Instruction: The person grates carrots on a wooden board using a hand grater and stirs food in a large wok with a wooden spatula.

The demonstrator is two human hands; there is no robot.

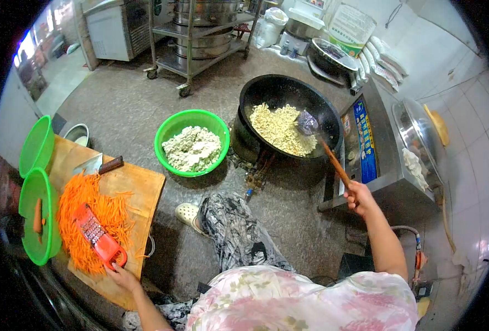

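My right hand (359, 197) is closed round the wooden handle of a wok spatula (337, 164). Its metal head rests in the black wok (330, 118), among pale yellow crumbled food (280, 128). At lower left, my left hand (124, 277) grips the end of a red grater (109, 247). The grater lies on a heap of shredded carrot (84, 201) on the wooden board (147, 190). Behind the heap sits a cleaver (110, 165) with a dark handle. My left fingertips are partly hidden by the grater.
A green basin (160, 151) of pale crumbled food stands on the floor between board and wok. Another green basket (50, 243) at left holds a carrot (38, 216). A steel stove cabinet (402, 190) flanks the wok, and a wheeled rack (192, 69) stands behind.
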